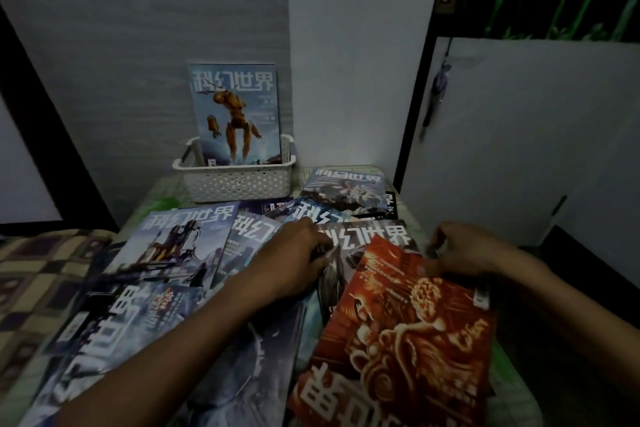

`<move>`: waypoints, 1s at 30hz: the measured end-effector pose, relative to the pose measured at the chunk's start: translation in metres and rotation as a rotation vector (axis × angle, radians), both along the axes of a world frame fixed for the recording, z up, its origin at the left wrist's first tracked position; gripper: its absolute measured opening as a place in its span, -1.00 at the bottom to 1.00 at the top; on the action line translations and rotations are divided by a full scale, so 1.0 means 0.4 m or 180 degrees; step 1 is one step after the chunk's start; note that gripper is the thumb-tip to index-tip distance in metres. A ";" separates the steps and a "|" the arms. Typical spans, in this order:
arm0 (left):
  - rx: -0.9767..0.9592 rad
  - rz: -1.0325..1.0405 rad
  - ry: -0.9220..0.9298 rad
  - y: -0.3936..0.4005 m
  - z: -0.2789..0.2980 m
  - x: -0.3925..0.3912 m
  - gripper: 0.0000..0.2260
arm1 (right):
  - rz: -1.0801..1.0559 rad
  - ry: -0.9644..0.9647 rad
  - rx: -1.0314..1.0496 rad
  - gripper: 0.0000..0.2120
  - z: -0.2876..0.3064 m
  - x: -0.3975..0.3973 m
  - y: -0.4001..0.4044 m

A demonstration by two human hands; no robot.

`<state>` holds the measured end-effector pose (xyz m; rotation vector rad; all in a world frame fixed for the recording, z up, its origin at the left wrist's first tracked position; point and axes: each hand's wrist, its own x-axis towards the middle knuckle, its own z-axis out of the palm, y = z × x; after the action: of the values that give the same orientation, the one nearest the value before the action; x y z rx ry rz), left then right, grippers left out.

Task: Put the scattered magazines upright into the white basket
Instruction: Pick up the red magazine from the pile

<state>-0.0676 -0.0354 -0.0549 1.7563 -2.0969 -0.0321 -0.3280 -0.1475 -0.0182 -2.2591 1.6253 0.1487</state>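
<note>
The white perforated basket (pixel 239 182) stands at the table's far edge against the wall. One blue magazine with an orange robot cover (pixel 237 114) stands upright in it. Several magazines lie scattered and overlapping on the table. A grey-covered magazine (pixel 375 241) lies in the middle, partly under a red-orange magazine (pixel 405 329). My left hand (pixel 294 253) rests fingers-down on the grey magazine's left edge. My right hand (pixel 464 250) curls at its right edge, by the red magazine's top corner. Whether either hand has a firm grip is unclear.
A blue-white magazine (pixel 169 250) lies at the left, another (pixel 346 189) at the back right beside the basket. A checkered cloth (pixel 38 274) lies left of the table. A white board (pixel 530 135) leans at the right, a grey wall behind.
</note>
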 end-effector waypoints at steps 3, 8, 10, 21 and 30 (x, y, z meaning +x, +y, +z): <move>0.0152 0.0063 0.0085 -0.002 -0.002 0.005 -0.77 | -0.0022 -0.0572 0.0621 -0.61 0.010 -0.019 -0.006; 0.0516 0.0181 0.0951 0.015 0.028 0.022 -0.78 | 0.0147 -0.1720 0.1180 -0.89 0.073 -0.009 0.017; 0.0042 0.0519 0.1767 0.022 0.052 0.041 -0.85 | 0.0126 -0.2132 0.0621 -0.82 0.139 -0.001 0.017; 0.0644 0.1243 0.5260 0.102 0.146 0.033 -0.55 | -0.0805 -0.5737 0.1100 -0.74 0.084 0.251 0.108; -0.0693 0.0979 0.5726 0.071 0.141 0.132 -0.76 | -0.0768 -0.5676 0.2350 -0.57 0.000 0.385 0.146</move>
<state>-0.0147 -0.0072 0.0015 0.9846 -0.4689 -0.8658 -0.1741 -0.0891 -0.0181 -0.8076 0.5491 -0.8889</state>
